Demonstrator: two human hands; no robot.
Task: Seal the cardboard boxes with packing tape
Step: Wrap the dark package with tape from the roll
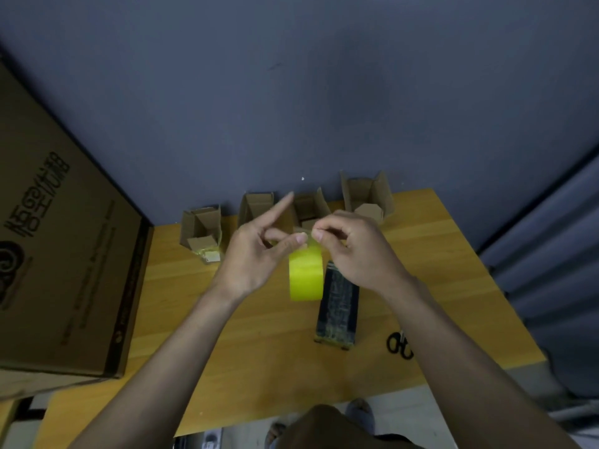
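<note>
Both the left hand (256, 254) and right hand (353, 251) pinch the bright yellow tape roll (306, 273), held upright on edge above the table (259, 335).

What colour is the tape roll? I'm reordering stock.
Bright yellow tape roll, clearest in the head view.

The large cardboard box (64, 241) at left bears dark printed characters and a logo, too blurred to read
</note>
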